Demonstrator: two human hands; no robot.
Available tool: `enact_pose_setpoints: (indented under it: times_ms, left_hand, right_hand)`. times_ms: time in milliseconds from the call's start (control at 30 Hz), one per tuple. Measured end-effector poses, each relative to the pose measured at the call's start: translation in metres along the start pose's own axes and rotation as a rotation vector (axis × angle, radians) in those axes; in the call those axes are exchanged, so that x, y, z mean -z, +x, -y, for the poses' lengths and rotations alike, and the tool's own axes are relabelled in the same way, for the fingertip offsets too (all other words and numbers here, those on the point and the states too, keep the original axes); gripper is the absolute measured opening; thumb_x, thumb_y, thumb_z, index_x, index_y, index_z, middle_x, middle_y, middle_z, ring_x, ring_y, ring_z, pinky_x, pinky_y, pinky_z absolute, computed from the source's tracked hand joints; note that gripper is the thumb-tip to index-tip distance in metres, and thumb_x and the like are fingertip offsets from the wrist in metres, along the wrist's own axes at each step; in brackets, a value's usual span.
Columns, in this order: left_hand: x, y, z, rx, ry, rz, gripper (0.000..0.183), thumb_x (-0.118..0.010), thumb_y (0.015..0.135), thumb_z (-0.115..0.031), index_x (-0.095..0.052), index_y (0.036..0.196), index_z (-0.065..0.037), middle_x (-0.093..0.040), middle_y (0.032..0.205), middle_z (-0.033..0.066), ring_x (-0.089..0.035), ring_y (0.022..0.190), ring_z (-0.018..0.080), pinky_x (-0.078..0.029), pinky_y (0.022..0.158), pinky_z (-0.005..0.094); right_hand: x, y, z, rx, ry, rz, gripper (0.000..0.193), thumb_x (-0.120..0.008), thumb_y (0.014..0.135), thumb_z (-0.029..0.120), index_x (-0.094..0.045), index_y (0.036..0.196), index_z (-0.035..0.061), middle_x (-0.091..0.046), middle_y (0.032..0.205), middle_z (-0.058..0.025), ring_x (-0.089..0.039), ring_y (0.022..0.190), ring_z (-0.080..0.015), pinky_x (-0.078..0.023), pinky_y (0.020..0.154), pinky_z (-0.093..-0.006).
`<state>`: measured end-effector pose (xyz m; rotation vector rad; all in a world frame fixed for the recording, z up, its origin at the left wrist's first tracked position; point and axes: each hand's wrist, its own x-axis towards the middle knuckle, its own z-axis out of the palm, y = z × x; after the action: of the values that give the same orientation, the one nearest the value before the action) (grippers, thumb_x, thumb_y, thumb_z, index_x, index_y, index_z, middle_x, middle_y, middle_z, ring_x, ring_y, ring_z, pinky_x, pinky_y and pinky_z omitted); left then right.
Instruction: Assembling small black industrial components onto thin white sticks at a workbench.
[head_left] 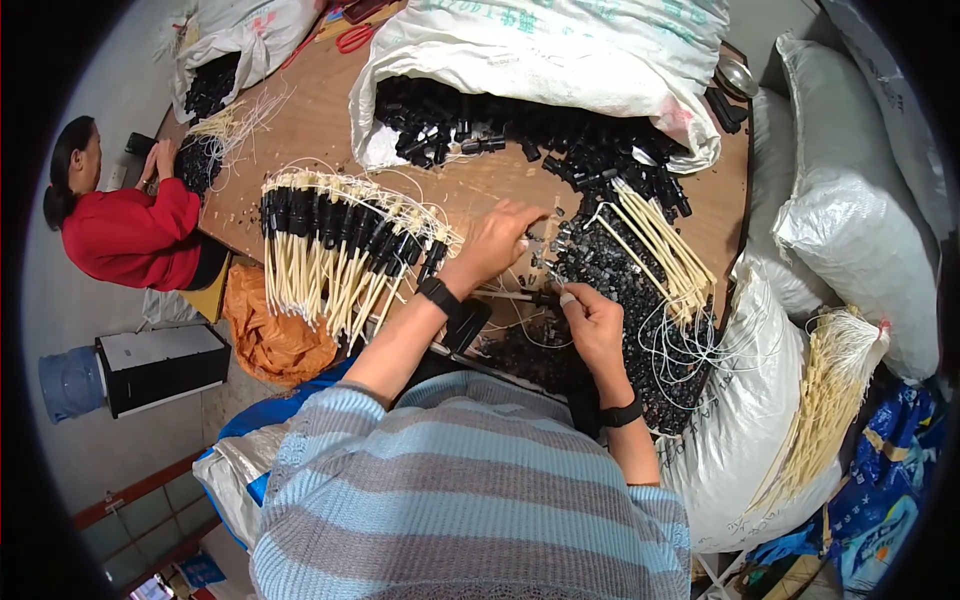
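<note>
My left hand (pixel 496 240) is over the table, its fingers bent closed at the edge of a pile of small black parts (pixel 605 262); anything in them is too small to make out. Lower right, my right hand (pixel 597 325) pinches thumb and forefinger together beside a black tubular piece (pixel 546 299). A cream stick (pixel 503 294) runs left from that piece, under my left wrist. What the right fingertips hold is hidden. Left of my hands lies a row of cream sticks with black sleeves (pixel 345 225) and white wires. Loose cream sticks (pixel 655 245) rest on the pile's right side.
A white woven sack (pixel 545 45) spills black sleeves (pixel 440 125) at the far side. Stuffed sacks (pixel 850 190) crowd the right, one bearing bundled sticks (pixel 820 400). Red scissors (pixel 355 38) lie far left. A person in red (pixel 130 230) works at the table's left end.
</note>
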<state>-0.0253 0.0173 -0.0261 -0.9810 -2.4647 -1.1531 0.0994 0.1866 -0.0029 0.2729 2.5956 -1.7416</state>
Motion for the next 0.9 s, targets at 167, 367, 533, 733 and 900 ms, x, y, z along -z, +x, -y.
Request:
enact_pose_setpoints:
  times_ms: [167,367,533,733,900]
  left_hand:
    - [-0.001,-0.005,0.010,0.226,-0.114,0.169,0.027,-0.057,0.068,0.009,-0.069,0.090,-0.003,-0.062,0.085,0.0113,-0.058,0.071,0.0265,-0.046,0.065,0.0347]
    - [0.009,-0.012,-0.059,0.526,-0.760,0.222,0.022,-0.055,0.074,0.011,-0.069,0.085,-0.003,-0.060,0.083,-0.0024,-0.048,0.067,0.0044,-0.039,0.061,0.0194]
    - [-0.001,-0.022,-0.061,0.747,-0.881,0.164,0.025,-0.051,0.074,0.014,-0.066,0.089,0.002,-0.063,0.087,-0.0014,-0.055,0.076,0.0017,-0.044,0.068,0.0164]
    - [-0.001,-0.030,-0.052,0.668,-0.890,0.169,0.026,-0.051,0.074,0.014,-0.066,0.091,0.003,-0.067,0.085,0.0016,-0.058,0.075,0.0030,-0.046,0.068,0.0168]
    - [0.008,-0.028,-0.052,0.643,-0.581,0.207,0.019,-0.057,0.071,0.009,-0.069,0.083,0.000,-0.066,0.075,0.0004,-0.059,0.067,0.0054,-0.046,0.058,0.0200]
  right_hand:
    - [0.001,0.001,-0.008,-0.072,-0.036,-0.066,0.016,-0.062,0.083,0.011,-0.068,0.093,0.0012,-0.051,0.053,-0.0074,-0.048,0.048,-0.0106,-0.041,0.049,-0.0282]
    - [-0.006,0.006,-0.009,0.015,-0.110,-0.179,0.013,-0.064,0.082,0.011,-0.069,0.091,0.0024,-0.055,0.054,-0.0106,-0.053,0.046,-0.0184,-0.043,0.048,-0.0315]
    - [-0.013,0.003,0.001,0.402,-0.384,-0.319,0.013,-0.065,0.080,0.010,-0.068,0.092,0.0072,-0.065,0.071,-0.0127,-0.063,0.056,-0.0301,-0.048,0.049,-0.0366]
    - [-0.015,-0.003,0.009,0.354,-0.371,-0.240,0.016,-0.066,0.080,0.006,-0.069,0.096,0.0047,-0.066,0.074,-0.0132,-0.064,0.059,-0.0251,-0.049,0.054,-0.0320]
    - [-0.015,-0.003,0.005,0.316,-0.159,-0.223,0.016,-0.065,0.081,0.002,-0.068,0.097,0.0025,-0.063,0.068,-0.0088,-0.058,0.055,-0.0132,-0.044,0.051,-0.0264]
